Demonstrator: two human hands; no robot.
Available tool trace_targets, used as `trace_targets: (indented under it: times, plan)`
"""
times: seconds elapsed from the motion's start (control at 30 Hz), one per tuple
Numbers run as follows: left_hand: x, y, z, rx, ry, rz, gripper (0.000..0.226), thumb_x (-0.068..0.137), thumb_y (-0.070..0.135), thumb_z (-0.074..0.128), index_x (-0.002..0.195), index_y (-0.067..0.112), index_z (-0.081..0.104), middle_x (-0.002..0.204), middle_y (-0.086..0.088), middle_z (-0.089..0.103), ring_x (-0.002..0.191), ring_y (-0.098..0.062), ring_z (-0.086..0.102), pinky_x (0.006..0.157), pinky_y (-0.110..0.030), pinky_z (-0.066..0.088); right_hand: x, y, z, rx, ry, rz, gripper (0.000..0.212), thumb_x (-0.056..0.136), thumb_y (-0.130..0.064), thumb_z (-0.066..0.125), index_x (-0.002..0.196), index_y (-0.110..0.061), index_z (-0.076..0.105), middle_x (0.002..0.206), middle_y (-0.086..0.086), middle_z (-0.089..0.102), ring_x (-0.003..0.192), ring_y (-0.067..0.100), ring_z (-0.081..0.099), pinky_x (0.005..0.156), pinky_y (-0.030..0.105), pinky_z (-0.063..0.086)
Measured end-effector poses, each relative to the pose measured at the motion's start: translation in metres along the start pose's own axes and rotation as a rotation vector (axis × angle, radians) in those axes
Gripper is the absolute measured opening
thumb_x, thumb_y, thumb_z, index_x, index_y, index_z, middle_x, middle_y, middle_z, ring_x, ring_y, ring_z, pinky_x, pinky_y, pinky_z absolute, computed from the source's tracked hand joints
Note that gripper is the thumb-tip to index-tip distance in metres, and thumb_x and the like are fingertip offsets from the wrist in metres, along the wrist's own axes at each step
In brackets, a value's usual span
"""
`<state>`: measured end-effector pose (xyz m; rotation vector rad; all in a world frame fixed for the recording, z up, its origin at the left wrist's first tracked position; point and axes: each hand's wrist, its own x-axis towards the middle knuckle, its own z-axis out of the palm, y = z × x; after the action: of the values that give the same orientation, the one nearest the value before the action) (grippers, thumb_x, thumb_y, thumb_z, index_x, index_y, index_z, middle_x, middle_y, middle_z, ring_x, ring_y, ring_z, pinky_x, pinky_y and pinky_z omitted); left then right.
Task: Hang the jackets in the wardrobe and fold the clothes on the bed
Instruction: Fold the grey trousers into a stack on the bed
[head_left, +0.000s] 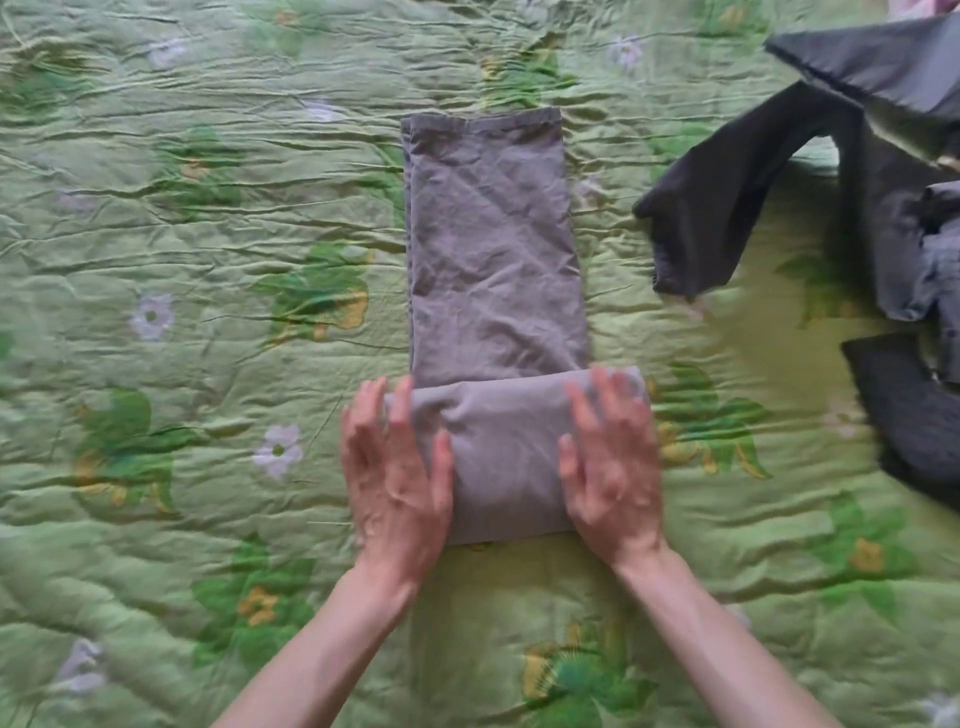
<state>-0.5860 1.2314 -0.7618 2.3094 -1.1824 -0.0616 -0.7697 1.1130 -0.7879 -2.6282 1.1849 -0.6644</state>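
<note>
Trousers (493, 249), grey and already folded into a long narrow strip, are laid flat on the bedspread (182, 234), running straight away from the hands. The near end is doubled over into a thick fold (506, 457), and that's where both hands are parked.

Left hand (397, 467) is laid on the fold's left edge, fingers straight and spread a bit, half on the cloth and half on the bedspread beside it. Nothing is gripped, it's just a flat palm on fabric. Right hand (610, 462) is laid the same way on the fold's right side, fingers straight and pointing away, palm down, nothing pinched either. Both look a bit motion-blurred, so how hard the cloth is pressed can't be told.

Beyond the fingertips, the rest of the strip is stretched out, wrinkled, with a hemmed end at the far side. The fold sticks out slightly wider than the strip on both sides.

Off to the right of the right hand, well apart from it, a dark jacket (883, 208) is sprawled on the bedspread, one sleeve (711, 218) hanging out toward the trousers without touching them.
</note>
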Motion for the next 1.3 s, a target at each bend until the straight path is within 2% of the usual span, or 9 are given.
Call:
trace_targets:
  times: [0.1,0.27,0.43,0.63,0.73,0.9,1.07,1.17,1.3]
  plan:
    - [-0.009,-0.008,0.006,0.142,-0.205,0.306,0.064,0.103,0.036,0.049,0.159,0.006,0.039,0.169,-0.019,0.026,0.159,-0.034,0.019,0.128,-0.054,0.02,-0.007,0.009,0.004,0.003,-0.156,-0.13,0.06,0.105,-0.041,0.045,0.155,-0.007,0.043,0.165,0.017,0.034,0.156,0.034,0.027,0.124,0.056,0.028]
    - [-0.002,-0.018,0.023,0.205,-0.31,0.305,0.073,0.101,0.046,0.042,0.163,0.01,0.029,0.172,-0.018,0.014,0.161,-0.035,0.009,0.129,-0.052,0.014,0.001,0.013,0.016,-0.011,-0.219,-0.049,0.073,0.1,-0.051,0.049,0.158,-0.008,0.038,0.167,0.022,0.026,0.158,0.035,0.02,0.127,0.055,0.021]
    - [0.004,-0.016,0.025,0.257,-0.333,0.309,0.075,0.1,0.046,0.042,0.163,0.007,0.027,0.172,-0.021,0.014,0.16,-0.037,0.011,0.128,-0.053,0.016,0.007,0.011,0.019,-0.096,-0.232,-0.061,0.072,0.098,-0.049,0.048,0.157,-0.008,0.041,0.166,0.021,0.03,0.156,0.033,0.025,0.124,0.054,0.028]
    - [-0.002,-0.015,0.01,0.281,-0.467,0.667,0.1,0.085,0.057,0.06,0.161,0.001,0.028,0.17,-0.025,0.016,0.16,-0.039,0.013,0.126,-0.055,0.024,0.006,0.009,0.017,-0.078,-0.22,-0.054,0.071,0.099,-0.048,0.048,0.158,-0.01,0.04,0.167,0.017,0.03,0.157,0.029,0.024,0.124,0.053,0.028]
    - [-0.011,-0.01,0.009,0.392,-0.517,0.64,0.109,0.072,0.045,0.062,0.162,-0.002,0.024,0.169,-0.029,0.013,0.158,-0.045,0.012,0.125,-0.06,0.025,0.004,0.011,0.012,-0.001,-0.204,-0.062,0.07,0.1,-0.05,0.049,0.157,-0.011,0.042,0.167,0.015,0.03,0.157,0.029,0.024,0.126,0.053,0.024]
    - [-0.028,0.022,0.018,0.506,-0.497,0.482,0.064,0.093,0.013,0.034,0.153,-0.006,0.04,0.162,-0.035,0.03,0.15,-0.051,0.031,0.117,-0.06,0.039,-0.017,0.021,-0.008,-0.017,-0.295,-0.259,0.091,0.085,-0.069,0.063,0.156,-0.015,0.044,0.167,0.013,0.03,0.157,0.036,0.021,0.123,0.059,0.027]
    - [-0.032,0.03,0.012,0.49,-0.515,0.443,0.064,0.089,0.009,0.029,0.148,-0.008,0.048,0.155,-0.035,0.041,0.144,-0.052,0.041,0.114,-0.059,0.043,-0.01,0.039,-0.03,-0.113,-0.463,-0.426,0.109,0.07,-0.06,0.078,0.161,-0.018,0.036,0.169,0.014,0.027,0.157,0.037,0.022,0.122,0.055,0.032]
    - [-0.024,0.038,-0.001,0.467,-0.532,0.437,0.068,0.081,0.014,0.033,0.141,-0.007,0.057,0.147,-0.035,0.052,0.136,-0.049,0.053,0.11,-0.056,0.048,-0.005,0.036,-0.042,-0.135,-0.49,-0.43,0.112,0.061,-0.05,0.088,0.157,-0.012,0.043,0.162,0.017,0.04,0.148,0.039,0.04,0.118,0.052,0.04]
    - [-0.023,0.052,-0.027,0.406,-0.626,0.404,0.076,0.058,0.019,0.063,0.131,-0.002,0.064,0.134,-0.03,0.064,0.122,-0.045,0.065,0.101,-0.051,0.056,-0.008,0.031,-0.068,0.006,-0.501,-0.379,0.098,0.067,-0.044,0.083,0.153,-0.011,0.048,0.154,0.011,0.053,0.14,0.033,0.053,0.116,0.047,0.045]
